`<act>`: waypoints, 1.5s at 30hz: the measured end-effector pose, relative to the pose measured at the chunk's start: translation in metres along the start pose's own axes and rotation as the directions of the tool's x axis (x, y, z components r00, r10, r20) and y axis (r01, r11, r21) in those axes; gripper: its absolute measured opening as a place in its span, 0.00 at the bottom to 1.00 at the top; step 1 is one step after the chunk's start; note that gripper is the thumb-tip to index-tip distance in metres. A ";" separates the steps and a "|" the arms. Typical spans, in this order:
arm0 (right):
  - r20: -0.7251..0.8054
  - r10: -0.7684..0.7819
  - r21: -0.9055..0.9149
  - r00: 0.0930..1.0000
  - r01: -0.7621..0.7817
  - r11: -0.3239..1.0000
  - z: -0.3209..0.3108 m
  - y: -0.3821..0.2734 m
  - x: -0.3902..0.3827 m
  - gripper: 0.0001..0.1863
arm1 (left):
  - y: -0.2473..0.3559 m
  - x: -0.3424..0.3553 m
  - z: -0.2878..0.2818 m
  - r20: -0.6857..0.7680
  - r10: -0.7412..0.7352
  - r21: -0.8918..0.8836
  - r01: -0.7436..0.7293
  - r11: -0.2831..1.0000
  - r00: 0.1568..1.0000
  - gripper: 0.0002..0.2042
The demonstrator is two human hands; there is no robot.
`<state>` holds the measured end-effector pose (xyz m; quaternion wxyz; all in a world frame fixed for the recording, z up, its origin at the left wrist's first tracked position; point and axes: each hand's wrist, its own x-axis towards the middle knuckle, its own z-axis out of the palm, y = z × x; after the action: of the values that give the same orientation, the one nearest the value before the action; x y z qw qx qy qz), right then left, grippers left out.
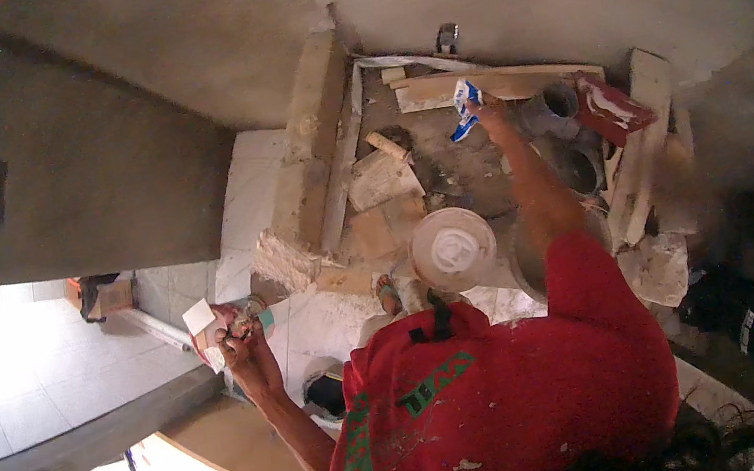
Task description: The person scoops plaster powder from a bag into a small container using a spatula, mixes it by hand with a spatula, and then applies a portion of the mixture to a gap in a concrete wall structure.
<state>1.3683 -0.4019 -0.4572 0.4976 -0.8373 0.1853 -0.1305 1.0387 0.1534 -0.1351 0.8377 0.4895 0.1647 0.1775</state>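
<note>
My right hand reaches out over the debris-strewn floor, fingers closed round a crumpled blue-and-white packet. Low on the left is my left hand, its fingers curled in. Around them show a pale square piece, something reddish and a bit of turquoise; what the fingers grip I cannot make out. Between my arms, in front of my body, stands a round bucket with white paste inside.
Wooden boards lean at the right beside a grey bucket and a red container. A low ledge runs left of the rubble. A dark-mouthed bucket sits near my left forearm. Broken slabs lie ahead.
</note>
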 end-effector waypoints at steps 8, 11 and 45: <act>0.148 -0.210 -0.427 0.966 0.254 0.868 0.010 0.006 0.028 0.33 | 0.007 -0.029 0.007 -0.047 0.064 0.063 -0.061 0.996 0.997 0.13; 0.124 -0.143 -0.507 0.982 0.187 0.842 0.014 0.007 0.037 0.38 | 0.007 -0.032 0.010 -0.040 0.064 0.059 -0.061 0.996 0.997 0.13; 0.594 -0.250 -0.331 0.764 0.516 0.790 0.116 -0.169 -0.116 0.22 | -0.007 -0.046 0.012 -0.205 -0.033 0.237 0.082 0.968 0.978 0.13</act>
<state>1.3410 -0.1860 -0.3665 0.2679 -0.9557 -0.1115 0.0488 1.0039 0.1200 -0.1308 0.7553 0.5635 0.2825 0.1794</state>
